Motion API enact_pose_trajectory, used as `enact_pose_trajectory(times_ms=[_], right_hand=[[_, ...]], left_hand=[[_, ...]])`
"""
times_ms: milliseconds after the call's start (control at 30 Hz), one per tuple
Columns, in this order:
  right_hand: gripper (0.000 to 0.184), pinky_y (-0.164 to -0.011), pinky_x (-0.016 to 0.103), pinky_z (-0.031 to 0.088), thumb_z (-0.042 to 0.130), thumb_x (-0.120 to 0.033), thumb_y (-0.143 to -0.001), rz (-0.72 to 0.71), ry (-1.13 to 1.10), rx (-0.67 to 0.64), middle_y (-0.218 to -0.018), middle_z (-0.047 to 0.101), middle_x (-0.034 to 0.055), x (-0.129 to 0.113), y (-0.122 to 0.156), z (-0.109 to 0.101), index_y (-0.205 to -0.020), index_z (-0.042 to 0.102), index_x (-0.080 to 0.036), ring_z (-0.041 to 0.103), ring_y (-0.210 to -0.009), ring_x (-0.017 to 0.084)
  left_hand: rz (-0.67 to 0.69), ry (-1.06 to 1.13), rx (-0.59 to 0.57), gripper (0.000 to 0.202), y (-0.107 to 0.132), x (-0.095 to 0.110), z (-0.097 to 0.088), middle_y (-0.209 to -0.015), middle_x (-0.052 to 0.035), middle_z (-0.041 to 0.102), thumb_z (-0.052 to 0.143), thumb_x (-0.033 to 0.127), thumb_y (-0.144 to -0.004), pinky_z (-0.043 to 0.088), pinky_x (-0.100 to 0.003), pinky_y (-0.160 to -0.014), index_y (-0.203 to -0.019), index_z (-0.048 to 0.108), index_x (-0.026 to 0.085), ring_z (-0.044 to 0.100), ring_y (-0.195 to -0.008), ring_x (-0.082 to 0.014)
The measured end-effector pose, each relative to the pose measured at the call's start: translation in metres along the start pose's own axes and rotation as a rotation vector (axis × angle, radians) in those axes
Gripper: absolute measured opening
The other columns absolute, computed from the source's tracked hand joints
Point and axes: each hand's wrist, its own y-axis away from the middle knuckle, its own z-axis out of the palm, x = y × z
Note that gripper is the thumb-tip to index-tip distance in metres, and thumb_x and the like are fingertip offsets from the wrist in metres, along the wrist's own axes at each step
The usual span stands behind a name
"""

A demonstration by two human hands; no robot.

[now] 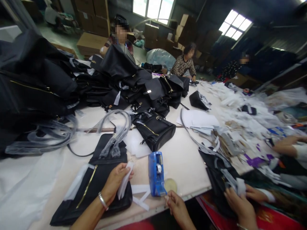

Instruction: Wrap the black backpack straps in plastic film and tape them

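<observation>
My left hand rests on a flat black bag with a gold zip, its fingers closed on a white paper strip. My right hand hovers at the table's near edge, fingers pinched together beside a blue tape dispenser and a round tape roll; what it pinches is too small to make out. More white strips lie between my hands. The bag's plastic-wrapped handles stretch away from me.
A heap of black bags fills the left and middle of the white table. Paper scraps litter the right side. A co-worker's hands hold another black bag at right. Other people sit at the far end among cardboard boxes.
</observation>
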Motion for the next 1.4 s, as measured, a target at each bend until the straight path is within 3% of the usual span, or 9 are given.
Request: enact_pose_trajectory(times_ms=[200, 500, 633, 867, 1000, 1167, 1267, 1400], right_hand=[[0.035, -0.047, 0.021, 0.029, 0.046, -0.053, -0.083, -0.106, 0.101, 0.039, -0.057, 0.04, -0.0065, -0.008, 0.009, 0.003, -0.069, 0.045, -0.021, 0.037, -0.049, 0.01], [0.034, -0.049, 0.021, 0.031, 0.047, -0.051, -0.084, -0.139, 0.167, 0.098, -0.058, 0.043, -0.0054, -0.007, 0.011, 0.002, -0.07, 0.049, -0.02, 0.041, -0.052, 0.011], [0.033, -0.046, 0.021, 0.031, 0.053, -0.052, -0.08, -0.076, 0.021, 0.049, -0.058, 0.046, -0.0061, -0.003, 0.007, 0.002, -0.071, 0.049, -0.02, 0.038, -0.047, 0.008], [0.039, -0.043, 0.018, 0.032, 0.066, -0.052, -0.07, 0.169, -0.357, -0.096, -0.055, 0.046, -0.0084, -0.001, 0.002, 0.001, -0.07, 0.045, -0.02, 0.029, -0.04, 0.003], [0.037, -0.043, 0.018, 0.034, 0.064, -0.052, -0.069, 0.193, -0.302, -0.093, -0.056, 0.049, -0.0073, 0.011, -0.001, 0.005, -0.07, 0.045, -0.02, 0.032, -0.04, 0.003], [0.044, -0.035, 0.018, 0.023, 0.065, -0.059, -0.057, 0.205, -0.2, -0.148, -0.044, 0.046, -0.0068, 0.033, 0.008, 0.03, -0.06, 0.043, -0.02, 0.028, -0.033, 0.004], [0.044, -0.038, 0.018, 0.024, 0.06, -0.061, -0.065, 0.095, -0.143, -0.191, -0.049, 0.047, -0.0062, 0.014, 0.017, 0.044, -0.065, 0.045, -0.02, 0.031, -0.037, 0.005], [0.032, -0.05, 0.021, 0.038, 0.048, -0.051, -0.084, -0.15, -0.021, -0.261, -0.067, 0.056, -0.0019, -0.067, 0.018, 0.058, -0.082, 0.053, -0.02, 0.047, -0.051, 0.01]], left_hand=[[-0.035, -0.012, -0.015, 0.028, 0.0, 0.002, -0.001, -0.077, -0.0046, 0.069, 0.067, 0.038, -0.075, 0.05, -0.023, -0.064, -0.089, 0.061, 0.014, 0.063, -0.063, -0.0126], [-0.031, -0.034, -0.009, 0.029, -0.003, -0.005, -0.004, -0.076, -0.0038, 0.07, 0.068, 0.039, -0.075, 0.049, -0.021, -0.063, -0.089, 0.062, 0.015, 0.061, -0.062, -0.0111], [-0.023, -0.027, -0.022, 0.028, -0.002, -0.005, -0.004, -0.076, -0.0028, 0.069, 0.066, 0.039, -0.077, 0.049, -0.021, -0.064, -0.091, 0.06, 0.015, 0.061, -0.063, -0.0102], [-0.013, -0.015, -0.021, 0.028, 0.0, -0.006, -0.004, -0.077, -0.0045, 0.07, 0.066, 0.038, -0.077, 0.048, -0.022, -0.065, -0.091, 0.06, 0.014, 0.061, -0.064, -0.0109], [-0.01, -0.011, -0.018, 0.029, 0.001, -0.005, -0.004, -0.078, -0.0048, 0.07, 0.067, 0.039, -0.076, 0.048, -0.022, -0.065, -0.09, 0.061, 0.014, 0.061, -0.064, -0.0112], [-0.008, -0.004, 0.002, 0.029, 0.0, -0.004, -0.004, -0.075, -0.0047, 0.07, 0.066, 0.04, -0.076, 0.048, -0.022, -0.063, -0.088, 0.061, 0.015, 0.06, -0.062, -0.011], [-0.002, 0.002, 0.019, 0.029, -0.002, -0.003, -0.002, -0.073, -0.0045, 0.069, 0.067, 0.041, -0.075, 0.047, -0.021, -0.061, -0.085, 0.06, 0.015, 0.06, -0.06, -0.0107], [0.017, 0.004, 0.029, 0.028, -0.004, -0.002, 0.005, -0.069, -0.0035, 0.068, 0.068, 0.04, -0.073, 0.044, -0.019, -0.055, -0.083, 0.058, 0.015, 0.057, -0.055, -0.0093]])
